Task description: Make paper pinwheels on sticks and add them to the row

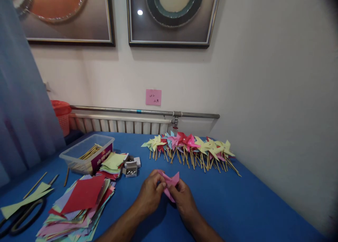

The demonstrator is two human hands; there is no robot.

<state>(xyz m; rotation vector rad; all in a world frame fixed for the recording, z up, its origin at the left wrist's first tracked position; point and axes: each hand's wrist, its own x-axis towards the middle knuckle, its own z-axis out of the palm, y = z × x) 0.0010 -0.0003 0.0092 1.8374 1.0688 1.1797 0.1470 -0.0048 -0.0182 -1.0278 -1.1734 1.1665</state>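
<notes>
Both my hands meet over the blue table (237, 206) and pinch a folded pink paper piece (171, 182). My left hand (151, 193) grips its left side with the fingertips, and my right hand (183, 199) holds its right and lower part. One pointed corner of the paper sticks up between the hands. Beyond them, a row of finished paper pinwheels (192, 148) on wooden sticks, yellow, pink, red and light blue, lies along the far edge.
A stack of coloured paper squares (79, 205) with a red sheet on top lies at left. Behind it are a clear plastic tub of wooden sticks (87, 154), a small box of pins (131, 169), black scissors (21, 217) and loose sticks (35, 185). A radiator and wall stand behind.
</notes>
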